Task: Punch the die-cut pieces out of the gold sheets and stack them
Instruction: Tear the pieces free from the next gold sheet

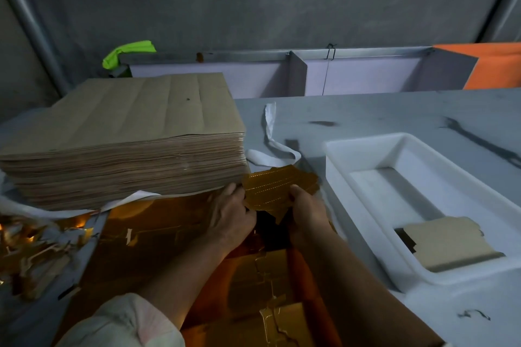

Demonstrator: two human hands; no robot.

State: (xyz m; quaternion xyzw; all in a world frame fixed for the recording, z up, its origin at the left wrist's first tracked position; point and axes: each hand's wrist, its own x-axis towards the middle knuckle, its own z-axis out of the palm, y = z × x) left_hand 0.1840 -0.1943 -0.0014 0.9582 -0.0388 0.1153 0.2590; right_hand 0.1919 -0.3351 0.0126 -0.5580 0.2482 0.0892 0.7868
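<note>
Landmark: a tall stack of brown sheets [127,132] is sitting on the grey table [394,110]; every place below is being given from this stack.
Left hand: the left hand [232,213] is curling its fingers round the left edge of a gold die-cut piece [272,186], right at the stack's near right corner, with its knuckles close to the lowest sheets.
Right hand: the right hand [308,207] is gripping the same piece by its right edge with the thumb lying on top, a little further right of the stack than the left hand.
Gold die-cut piece: both hands are holding it between them, just right of the stack's near right corner; rows of perforation are showing across its shiny face.
Gold sheet: a large gold sheet [158,236] is lying flat in front of the stack, passing under both forearms, with cut outlines showing in it.
Stacked pieces: a small pile of punched pieces [448,245], brown side up, is lying in the near end of a white tray [366,141], well to the right of the stack.
Scraps: gold offcuts [42,248] are lying in a heap in front of the stack's left end.
White strip: a white strip [270,121] is curling over the table just beside the stack's right face.
Sleeve: a pale sleeve [127,321] is covering the left arm, well in front of the stack.
</note>
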